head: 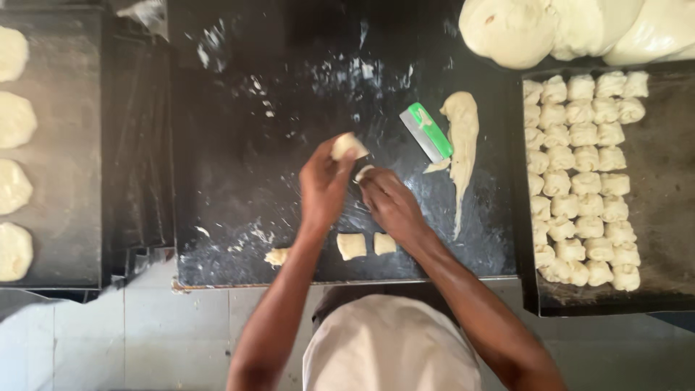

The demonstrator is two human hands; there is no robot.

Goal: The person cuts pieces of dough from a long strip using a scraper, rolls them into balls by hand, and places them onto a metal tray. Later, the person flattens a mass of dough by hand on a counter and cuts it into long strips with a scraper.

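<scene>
Black, flour-streaked worktable (pixel 239 181) over pale floor tiles (pixel 145 340); left hand (pixel 323 185) clamped on a dough piece (pixel 347 145), right hand (pixel 389 203) pinching a smaller bit (pixel 363 172). Nearby: three cut pieces (pixel 351 245), green-handled scraper (pixel 427 132), dough strip (pixel 462 137), tray of rolls (pixel 655 188).

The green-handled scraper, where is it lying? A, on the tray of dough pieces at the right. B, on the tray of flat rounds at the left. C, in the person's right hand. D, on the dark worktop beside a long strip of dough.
D: the scraper lies flat on the worktop just left of the dough strip, apart from both hands and both trays.
</scene>
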